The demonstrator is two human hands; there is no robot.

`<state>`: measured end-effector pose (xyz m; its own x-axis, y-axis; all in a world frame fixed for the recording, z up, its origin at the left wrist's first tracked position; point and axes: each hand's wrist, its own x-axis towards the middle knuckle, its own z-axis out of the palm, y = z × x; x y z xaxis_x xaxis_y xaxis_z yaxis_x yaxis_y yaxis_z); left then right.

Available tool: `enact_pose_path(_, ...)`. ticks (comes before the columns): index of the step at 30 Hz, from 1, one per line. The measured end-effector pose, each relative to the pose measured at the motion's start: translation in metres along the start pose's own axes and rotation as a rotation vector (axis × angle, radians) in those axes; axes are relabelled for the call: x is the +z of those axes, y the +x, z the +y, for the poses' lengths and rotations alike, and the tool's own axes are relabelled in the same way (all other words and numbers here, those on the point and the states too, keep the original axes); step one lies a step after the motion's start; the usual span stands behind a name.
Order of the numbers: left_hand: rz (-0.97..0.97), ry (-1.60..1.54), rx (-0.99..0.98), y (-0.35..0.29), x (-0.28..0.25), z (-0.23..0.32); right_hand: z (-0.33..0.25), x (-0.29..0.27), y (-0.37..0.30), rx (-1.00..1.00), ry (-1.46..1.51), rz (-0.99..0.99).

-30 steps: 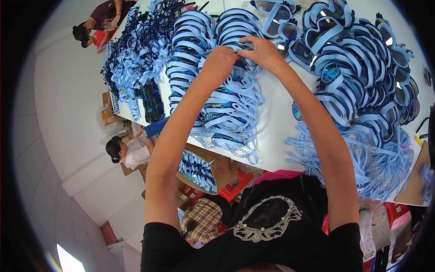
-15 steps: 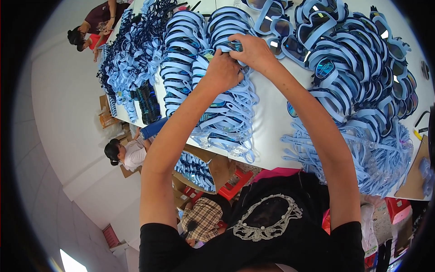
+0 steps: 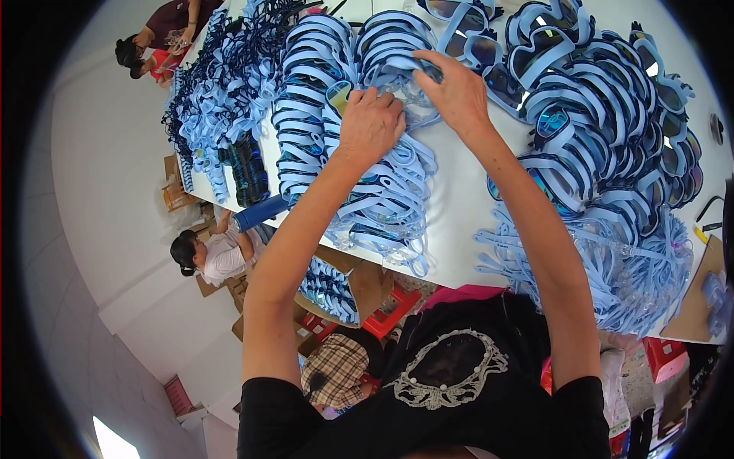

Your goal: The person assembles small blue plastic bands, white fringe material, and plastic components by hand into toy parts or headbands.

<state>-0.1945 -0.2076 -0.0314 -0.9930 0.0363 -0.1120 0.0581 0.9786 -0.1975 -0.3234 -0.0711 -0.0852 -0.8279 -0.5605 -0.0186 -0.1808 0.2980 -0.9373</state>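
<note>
My left hand rests over the middle stack of goggles, its fingers curled down; whatever they grip is hidden beneath them. To its right my right hand is held with thumb and forefinger apart, beside the far row of light blue goggles. Between both hands lies a light blue strap with clear plastic parts. Close to my left fingers shows a yellowish lens. Below my left hand, straps and more goggles spread toward the table's near edge.
Another goggle row runs along the left. A large goggle heap and a strap pile cover the right of the white table. Farther left are loose frames and a blue bottle. Co-workers sit beyond; a carton stands below.
My hands, close together over the goggles before, are now apart. The right has moved to the right and its pinch has opened; the strap with clear parts now shows between them.
</note>
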Motion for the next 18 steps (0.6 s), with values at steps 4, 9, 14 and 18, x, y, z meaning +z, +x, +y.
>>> enact_pose_path(4,0.056,-0.001,-0.04,0.001,0.001,0.0,0.003,-0.014,-0.012,-0.106,0.093,0.126)
enact_pose_path(9,0.031,0.016,-0.05,0.004,0.0,-0.004,0.004,-0.029,-0.036,-0.175,0.141,0.226)
enact_pose_path(14,0.087,-0.017,-0.035,0.007,0.005,-0.007,0.009,-0.055,-0.064,0.048,0.183,0.371)
enact_pose_path(18,0.07,0.028,-0.072,0.01,0.012,-0.007,-0.028,-0.101,-0.092,0.238,0.173,0.103)
